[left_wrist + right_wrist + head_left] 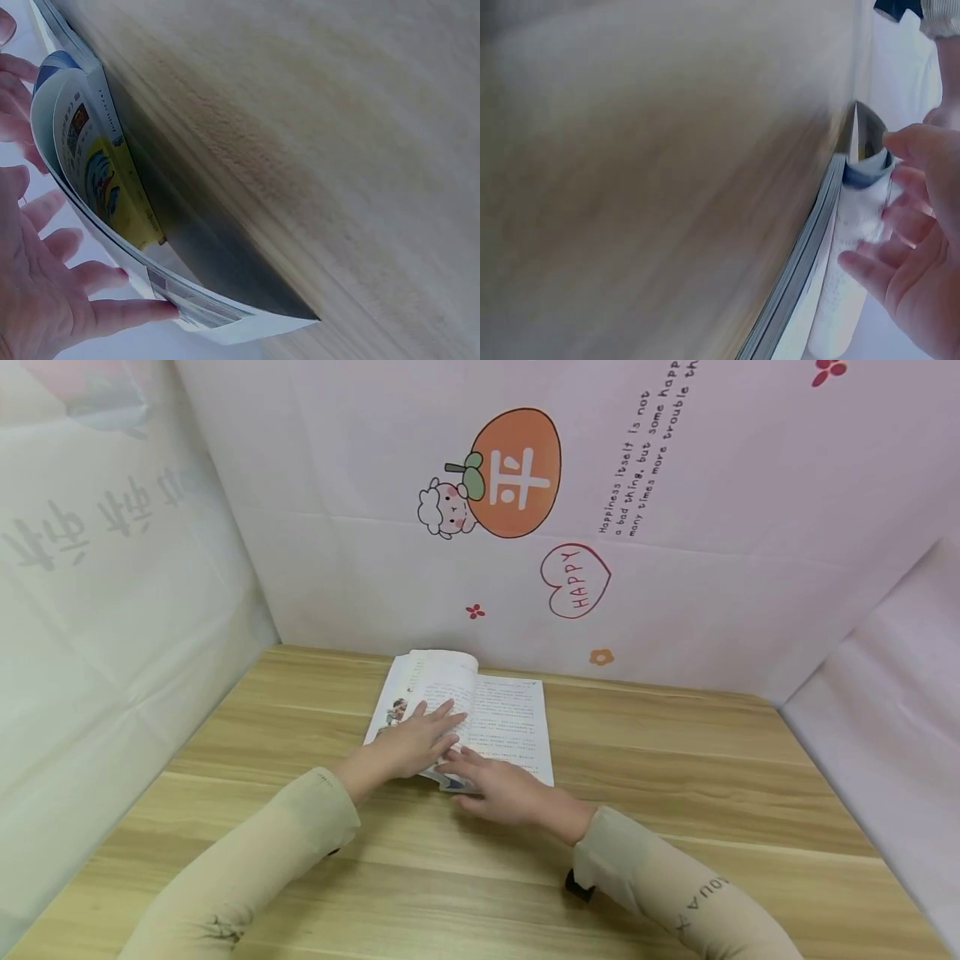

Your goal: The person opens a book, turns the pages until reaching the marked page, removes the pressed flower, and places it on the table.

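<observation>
An open book (pixel 513 718) with printed pages lies near the back of the table. Its left pages (pixel 446 672) bow up toward the middle, with a small coloured drawing at their left edge. Across the lower left pages my left hand (pixel 415 745) rests with fingers spread. My right hand (pixel 501 787) lies at the bottom by the fold, its extended fingers reaching close to the left hand. In the left wrist view, a yellow and blue picture (pixel 109 187) shows under the curved leaves. The thick page stack (pixel 802 259) appears edge-on in the right wrist view.
The wood-grain table (pixel 675 760) extends around the book. Behind it stands a pale printed cloth wall (pixel 360 568) with a cartoon orange and lettering. More cloth encloses the left (pixel 120 635) and right sides.
</observation>
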A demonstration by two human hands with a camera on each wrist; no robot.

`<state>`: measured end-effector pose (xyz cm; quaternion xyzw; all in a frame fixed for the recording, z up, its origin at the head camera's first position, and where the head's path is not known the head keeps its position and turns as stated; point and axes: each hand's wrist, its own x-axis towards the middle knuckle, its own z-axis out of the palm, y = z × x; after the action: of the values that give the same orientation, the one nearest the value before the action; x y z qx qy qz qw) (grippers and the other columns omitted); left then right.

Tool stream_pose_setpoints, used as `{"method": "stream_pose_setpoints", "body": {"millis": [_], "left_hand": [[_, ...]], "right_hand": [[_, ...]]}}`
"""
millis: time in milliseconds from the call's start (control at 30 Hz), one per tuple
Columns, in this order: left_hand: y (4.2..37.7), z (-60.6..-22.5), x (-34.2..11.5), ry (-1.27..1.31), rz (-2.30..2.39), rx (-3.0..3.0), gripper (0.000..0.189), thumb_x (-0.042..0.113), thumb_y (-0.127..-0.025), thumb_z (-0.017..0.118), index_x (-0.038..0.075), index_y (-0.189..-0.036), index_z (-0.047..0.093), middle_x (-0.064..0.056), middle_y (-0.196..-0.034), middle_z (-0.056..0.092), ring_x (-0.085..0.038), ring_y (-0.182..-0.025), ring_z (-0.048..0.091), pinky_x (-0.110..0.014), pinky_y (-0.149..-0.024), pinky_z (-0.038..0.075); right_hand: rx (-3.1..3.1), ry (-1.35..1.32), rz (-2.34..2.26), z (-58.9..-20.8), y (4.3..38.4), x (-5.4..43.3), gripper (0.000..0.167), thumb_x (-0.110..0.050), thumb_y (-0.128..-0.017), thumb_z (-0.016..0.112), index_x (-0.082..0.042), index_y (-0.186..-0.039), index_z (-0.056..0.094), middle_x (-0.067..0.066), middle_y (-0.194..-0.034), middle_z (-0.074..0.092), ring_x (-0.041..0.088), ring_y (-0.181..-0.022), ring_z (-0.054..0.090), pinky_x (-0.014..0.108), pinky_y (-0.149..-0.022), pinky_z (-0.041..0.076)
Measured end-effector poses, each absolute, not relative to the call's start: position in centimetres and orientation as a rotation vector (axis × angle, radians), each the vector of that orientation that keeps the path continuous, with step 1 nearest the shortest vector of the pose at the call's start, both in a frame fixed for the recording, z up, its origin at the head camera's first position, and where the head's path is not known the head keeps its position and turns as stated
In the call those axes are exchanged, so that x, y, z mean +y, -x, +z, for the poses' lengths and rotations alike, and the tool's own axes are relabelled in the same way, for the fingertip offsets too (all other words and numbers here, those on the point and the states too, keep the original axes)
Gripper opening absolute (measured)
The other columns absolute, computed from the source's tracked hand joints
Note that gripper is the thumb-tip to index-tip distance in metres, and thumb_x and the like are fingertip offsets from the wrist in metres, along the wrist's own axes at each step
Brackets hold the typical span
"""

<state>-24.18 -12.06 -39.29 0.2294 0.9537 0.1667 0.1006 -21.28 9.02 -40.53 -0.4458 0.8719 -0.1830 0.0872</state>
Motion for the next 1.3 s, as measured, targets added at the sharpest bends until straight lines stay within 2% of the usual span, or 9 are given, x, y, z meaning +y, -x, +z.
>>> {"method": "stream_pose_setpoints", "body": {"millis": [167,433,600,767,900,1067,1300], "left_hand": [[24.2,-39.3,-12.4,-0.665,0.506,2.826,0.055,0.039,-0.113,0.035,0.019,-0.163,0.031,-0.011,-0.169,0.018,-0.055,-0.148,0.018,-0.074,-0.109,0.029],[24.1,-39.5,-12.7,-0.623,0.49,2.831,0.057,0.041,-0.112,0.037,0.019,-0.164,0.028,-0.015,-0.169,0.017,-0.058,-0.145,0.02,-0.075,-0.106,0.031],[24.1,-39.7,-12.9,-0.586,0.482,2.832,0.058,0.041,-0.112,0.038,0.019,-0.164,0.027,-0.016,-0.169,0.015,-0.059,-0.146,0.018,-0.077,-0.103,0.032],[24.4,-40.1,-13.3,-0.505,0.452,2.826,0.062,0.043,-0.111,0.041,0.02,-0.165,0.023,-0.014,-0.17,0.011,-0.056,-0.148,0.012,-0.082,-0.1,0.03],[24.3,-40.2,-13.6,-0.491,0.424,2.816,0.064,0.043,-0.11,0.041,0.016,-0.165,0.021,-0.017,-0.17,0.009,-0.059,-0.147,0.012,-0.08,-0.101,0.031],[24.1,-40.2,-13.7,-0.485,0.394,2.801,0.068,0.045,-0.11,0.041,0.011,-0.165,0.018,-0.021,-0.169,0.007,-0.062,-0.145,0.012,-0.077,-0.102,0.033],[24.1,-40.2,-13.8,-0.468,0.394,2.798,0.07,0.047,-0.109,0.042,0.012,-0.165,0.018,-0.02,-0.169,0.007,-0.062,-0.145,0.012,-0.077,-0.101,0.034]], "right_hand": [[2.568,1.315,-0.587,-40.4,21.8,9.8,0.049,-0.019,-0.101,0.065,-0.013,-0.148,0.054,0.011,-0.164,0.031,0.029,-0.15,0.032,0.049,-0.112,0.042],[2.592,1.319,-0.612,-40.3,22.4,11.0,0.049,-0.019,-0.103,0.063,-0.012,-0.15,0.052,0.01,-0.163,0.035,0.028,-0.14,0.048,0.047,-0.11,0.044],[2.608,1.311,-0.601,-40.5,22.8,11.7,0.05,-0.017,-0.102,0.064,-0.01,-0.15,0.052,0.014,-0.161,0.037,0.028,-0.136,0.052,0.046,-0.109,0.045],[2.628,1.261,-0.567,-40.6,23.3,12.5,0.05,-0.017,-0.102,0.065,-0.008,-0.15,0.053,0.015,-0.157,0.044,0.028,-0.138,0.05,0.046,-0.11,0.044],[2.622,1.162,-0.519,-40.7,23.4,13.2,0.053,-0.019,-0.101,0.067,-0.006,-0.15,0.052,0.017,-0.155,0.047,0.033,-0.141,0.046,0.049,-0.113,0.04],[2.612,1.037,-0.454,-41.0,23.6,14.2,0.057,-0.027,-0.1,0.07,-0.009,-0.151,0.051,0.019,-0.158,0.042,0.039,-0.146,0.037,0.054,-0.116,0.034],[2.591,0.991,-0.451,-40.9,23.8,15.5,0.064,-0.032,-0.096,0.074,-0.011,-0.151,0.05,0.018,-0.162,0.034,0.042,-0.15,0.028,0.057,-0.116,0.031]]}}
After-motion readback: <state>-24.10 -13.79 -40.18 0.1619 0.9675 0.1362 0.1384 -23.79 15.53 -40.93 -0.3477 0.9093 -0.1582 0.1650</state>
